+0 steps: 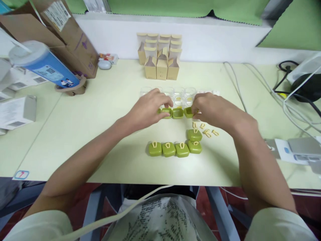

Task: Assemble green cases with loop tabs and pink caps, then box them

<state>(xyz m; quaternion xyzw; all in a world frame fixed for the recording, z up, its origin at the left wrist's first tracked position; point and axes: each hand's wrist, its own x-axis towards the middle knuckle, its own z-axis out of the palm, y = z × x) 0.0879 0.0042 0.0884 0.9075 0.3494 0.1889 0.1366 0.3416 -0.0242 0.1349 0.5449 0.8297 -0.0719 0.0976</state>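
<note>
A row of small, hollow green cases [178,113] stands open side up across the middle of the table. My left hand [147,108] is curled over the left part of this row, thumb and forefinger at a green case [167,113]. At the row's right end, the bent fingers of my right hand [209,108] grip another green case [188,112]; its far side is hidden. Directly behind are clear plastic cups [179,95], some with a yellow spot inside. Nearer me sit several closed-looking green pieces [182,149] with cream loops on top. Loose cream loops [207,133] lie below my right hand.
Small open cardboard boxes [162,68] stand against the wall. On the left are a large carton [75,50], a blue canister [55,67], white boxes [17,112] and a mouse [104,64]. Cables [273,93] and a grey-white packet [296,150] lie on the right.
</note>
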